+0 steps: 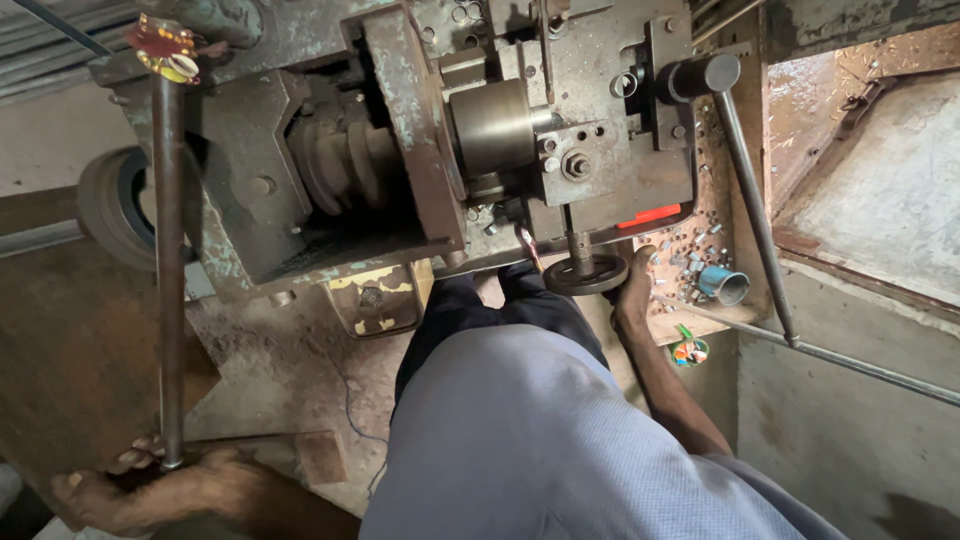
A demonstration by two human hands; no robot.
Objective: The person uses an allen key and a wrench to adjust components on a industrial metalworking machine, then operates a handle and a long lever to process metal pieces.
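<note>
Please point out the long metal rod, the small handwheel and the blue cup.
long metal rod (168, 270), head view, middle of the shaft.
small handwheel (585, 274), head view, on its rim.
blue cup (722, 283), head view, on its side wall.

Soft daylight is coming in from the upper right, brightening the pale concrete slab (890, 190) there until it is nearly washing out. The machine body (420, 130) is sitting in dimmer, even light, with deep shadow pooling in the pulley recess (345, 165). A dull sheen is showing on the steel cylinder (492, 125). The lower left corner is falling dark. Wide-angle distortion is bending the long rod (168, 270) and the edges; focus is holding fairly sharp.
</note>
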